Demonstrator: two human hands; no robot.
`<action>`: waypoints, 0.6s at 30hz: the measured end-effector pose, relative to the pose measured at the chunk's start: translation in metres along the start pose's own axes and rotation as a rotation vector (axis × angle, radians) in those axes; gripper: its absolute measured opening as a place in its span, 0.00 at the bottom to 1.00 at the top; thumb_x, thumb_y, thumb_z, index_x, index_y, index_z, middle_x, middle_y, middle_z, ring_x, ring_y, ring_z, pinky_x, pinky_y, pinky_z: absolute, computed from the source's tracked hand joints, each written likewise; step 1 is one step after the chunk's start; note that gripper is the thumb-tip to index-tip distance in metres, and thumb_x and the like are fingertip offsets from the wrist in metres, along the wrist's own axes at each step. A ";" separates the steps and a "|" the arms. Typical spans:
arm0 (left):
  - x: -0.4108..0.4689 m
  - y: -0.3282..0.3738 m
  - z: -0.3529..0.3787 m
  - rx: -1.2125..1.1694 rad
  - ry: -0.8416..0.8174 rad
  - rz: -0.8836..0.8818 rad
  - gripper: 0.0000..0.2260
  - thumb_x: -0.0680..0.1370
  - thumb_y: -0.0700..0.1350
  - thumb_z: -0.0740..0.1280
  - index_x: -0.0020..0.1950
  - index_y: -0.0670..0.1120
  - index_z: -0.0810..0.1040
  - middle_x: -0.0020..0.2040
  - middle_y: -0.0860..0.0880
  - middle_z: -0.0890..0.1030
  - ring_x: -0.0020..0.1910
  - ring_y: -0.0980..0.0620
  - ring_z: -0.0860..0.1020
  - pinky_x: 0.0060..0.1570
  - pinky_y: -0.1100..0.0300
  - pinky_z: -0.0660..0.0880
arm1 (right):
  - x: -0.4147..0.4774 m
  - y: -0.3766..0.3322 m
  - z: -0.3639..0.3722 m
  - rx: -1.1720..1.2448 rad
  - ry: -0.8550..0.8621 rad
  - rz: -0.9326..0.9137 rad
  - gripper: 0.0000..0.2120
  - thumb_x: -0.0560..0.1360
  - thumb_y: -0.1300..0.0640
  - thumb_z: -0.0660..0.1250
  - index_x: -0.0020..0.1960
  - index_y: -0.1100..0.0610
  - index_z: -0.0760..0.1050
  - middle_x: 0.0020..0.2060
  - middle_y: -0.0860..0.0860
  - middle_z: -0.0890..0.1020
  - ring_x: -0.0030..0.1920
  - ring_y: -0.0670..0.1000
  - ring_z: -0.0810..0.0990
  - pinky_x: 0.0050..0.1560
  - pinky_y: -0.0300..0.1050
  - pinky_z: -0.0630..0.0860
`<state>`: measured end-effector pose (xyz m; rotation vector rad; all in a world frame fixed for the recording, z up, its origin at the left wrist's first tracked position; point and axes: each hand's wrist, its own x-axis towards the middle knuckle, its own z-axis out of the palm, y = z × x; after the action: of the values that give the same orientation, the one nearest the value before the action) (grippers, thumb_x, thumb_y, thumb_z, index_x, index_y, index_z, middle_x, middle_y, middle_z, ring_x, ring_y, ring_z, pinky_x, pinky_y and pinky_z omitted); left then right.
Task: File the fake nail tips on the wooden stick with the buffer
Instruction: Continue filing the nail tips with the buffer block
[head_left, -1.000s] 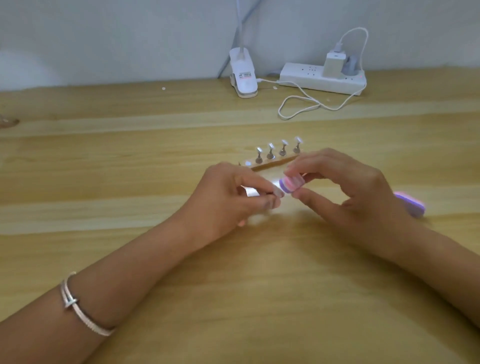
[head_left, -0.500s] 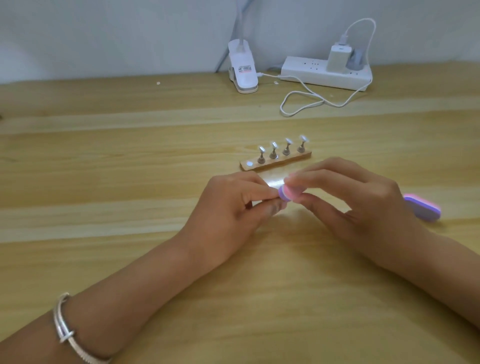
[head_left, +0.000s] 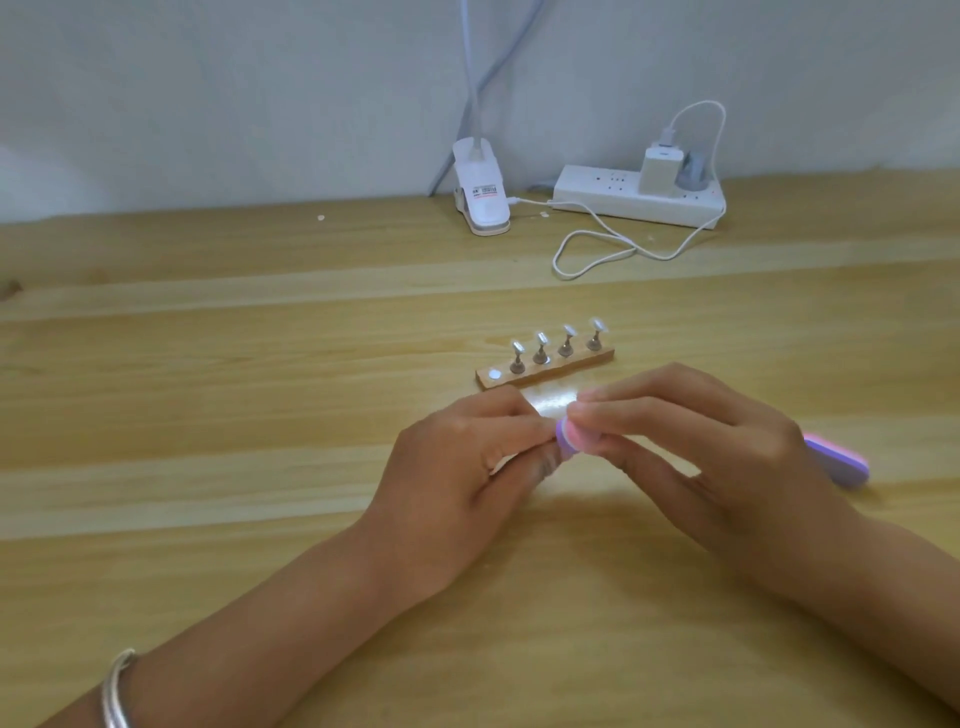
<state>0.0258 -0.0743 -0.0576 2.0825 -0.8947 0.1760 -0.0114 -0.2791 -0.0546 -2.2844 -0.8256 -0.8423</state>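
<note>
Wooden table (head_left: 208, 415): my right hand (head_left: 727, 467) grips the buffer (head_left: 837, 461), long axis left-right, tip at my left hand (head_left: 457, 483). That one's curled in a pinch; can't tell on what. Wooden stick (head_left: 597, 359) lies just behind.

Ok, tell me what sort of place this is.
Probably a home or hobby desk set up for nail practice: a plain wooden table against a bare wall, a power strip with a charger beside a clip-on lamp, and a wooden stick holding four nail tips.
</note>
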 end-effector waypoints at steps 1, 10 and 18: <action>0.000 0.000 0.000 0.006 -0.004 -0.003 0.09 0.80 0.47 0.65 0.44 0.47 0.83 0.39 0.55 0.76 0.39 0.56 0.74 0.36 0.59 0.69 | 0.000 0.000 0.000 0.010 0.003 0.019 0.06 0.77 0.62 0.71 0.52 0.64 0.84 0.48 0.54 0.84 0.47 0.54 0.84 0.49 0.48 0.79; 0.000 -0.002 0.000 -0.052 -0.001 0.005 0.10 0.80 0.46 0.65 0.43 0.45 0.82 0.37 0.53 0.75 0.38 0.51 0.75 0.36 0.52 0.72 | 0.000 0.002 0.000 0.051 -0.011 0.042 0.06 0.78 0.61 0.71 0.50 0.64 0.84 0.46 0.53 0.84 0.46 0.53 0.84 0.48 0.48 0.79; 0.000 -0.004 0.001 -0.059 0.001 0.006 0.12 0.79 0.49 0.63 0.44 0.45 0.83 0.37 0.51 0.76 0.38 0.51 0.76 0.37 0.51 0.72 | 0.000 0.006 -0.001 0.067 -0.029 0.055 0.04 0.77 0.62 0.71 0.50 0.61 0.83 0.46 0.52 0.83 0.46 0.52 0.83 0.47 0.48 0.78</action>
<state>0.0284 -0.0733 -0.0605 2.0252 -0.8953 0.1526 -0.0072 -0.2835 -0.0561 -2.2552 -0.7887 -0.7478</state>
